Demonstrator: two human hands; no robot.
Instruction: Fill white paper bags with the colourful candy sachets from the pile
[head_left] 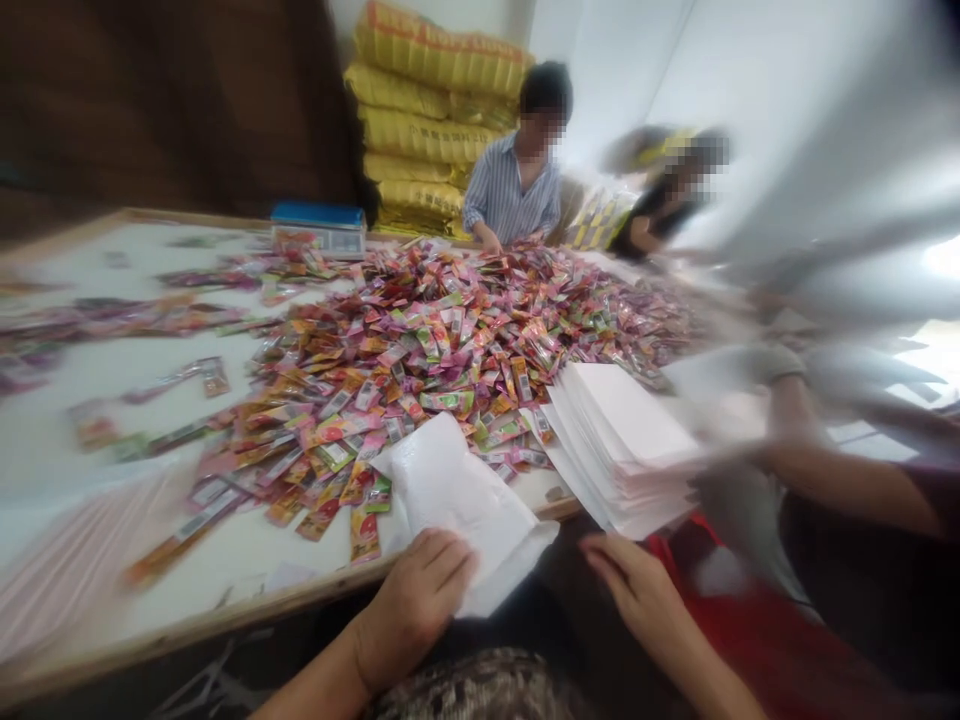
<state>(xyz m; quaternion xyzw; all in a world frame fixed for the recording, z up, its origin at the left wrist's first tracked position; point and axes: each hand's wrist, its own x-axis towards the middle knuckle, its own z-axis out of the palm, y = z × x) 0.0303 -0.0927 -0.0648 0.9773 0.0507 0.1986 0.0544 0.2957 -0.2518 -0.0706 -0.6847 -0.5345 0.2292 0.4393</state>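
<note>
While L hand (424, 590) gripped the envelope (450, 480) at lower ctr, R hand (634, 580) was near the stack (626, 410), ctr-right; couldn't tell if it held anything. A steady L grip clear of the flap (525, 558), w/ packets (450, 330) kept from snagging it, probably worked best.

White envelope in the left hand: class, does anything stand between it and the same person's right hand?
Nothing visible does. The left hand holds the white envelope, and only a gap shows between it and the right hand. The stack of white envelopes lies beyond the right hand, not between them.
</note>
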